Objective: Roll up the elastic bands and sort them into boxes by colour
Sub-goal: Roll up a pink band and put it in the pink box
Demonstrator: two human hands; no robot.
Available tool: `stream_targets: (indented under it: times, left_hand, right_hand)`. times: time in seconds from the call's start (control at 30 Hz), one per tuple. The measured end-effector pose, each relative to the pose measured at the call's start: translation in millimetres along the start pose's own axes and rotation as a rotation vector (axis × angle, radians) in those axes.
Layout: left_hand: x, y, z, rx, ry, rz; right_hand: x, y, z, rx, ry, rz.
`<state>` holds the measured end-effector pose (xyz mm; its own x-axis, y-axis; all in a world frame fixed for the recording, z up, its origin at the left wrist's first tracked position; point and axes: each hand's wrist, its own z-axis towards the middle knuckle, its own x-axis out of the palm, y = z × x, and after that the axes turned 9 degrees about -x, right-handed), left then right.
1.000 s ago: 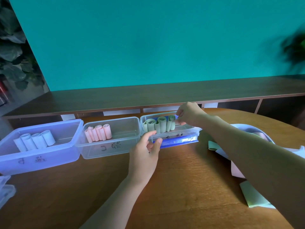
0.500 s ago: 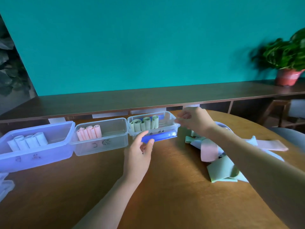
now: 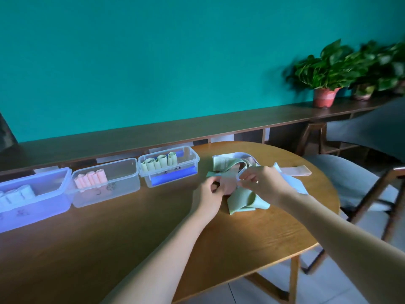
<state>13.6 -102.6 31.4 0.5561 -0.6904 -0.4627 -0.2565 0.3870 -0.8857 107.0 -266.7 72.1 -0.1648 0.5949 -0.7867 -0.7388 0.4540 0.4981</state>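
Teal wall and a long wooden shelf ran behind the round wooden surface (image 3: 131, 233) where I was working. Both of my hands had met over the loose pile of elastic bands (image 3: 238, 170), which lay to the right of the three boxes and right under my fingers. My left hand (image 3: 207, 194) sat on the near-left edge of the pile with its fingers curled in around a pink band (image 3: 229, 182). My right hand (image 3: 263, 185) came in from the right, and its fingertips pinched at what looked like the same pink strip or the pale one beside it; I could not tell which. The pink band's long axis seemed to run away from me, toward the far side of the pile, so a roll would start at the near end between my hands.

A green band (image 3: 243, 199) folded out toward me beneath both hands. The green box (image 3: 192, 160) stood nearest, just left of the pile, then the pink box (image 3: 133, 172), then the bluish box (image 3: 63, 178) farthest left, cut off by the frame edge.

My hands hid the band's near end. The tangled far side of the pile was hard to sort by colour, and the writing on the boxes was unreadable.
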Motion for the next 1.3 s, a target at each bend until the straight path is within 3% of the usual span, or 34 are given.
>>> stream_targets:
  times: [0.2, 0.53, 1.13, 1.3]
  left_hand:
    - [2, -13, 4, -0.048, 0.008, -0.165]
    - [-36, -62, 9, 0.096, -0.13, -0.241]
    - [-138, -138, -58, 0.235, -0.178, -0.402]
    - [-176, -141, -86, 0.251, -0.258, -0.306]
  right_hand:
    - [-8, -3, -9, -0.003, -0.01, 0.008]
    - [-25, 21, -6, -0.16, -0.067, 0.053]
    - [-74, 137, -8, -0.461, -0.243, 0.343]
    - [-80, 172, -19, -0.568, -0.282, 0.348]
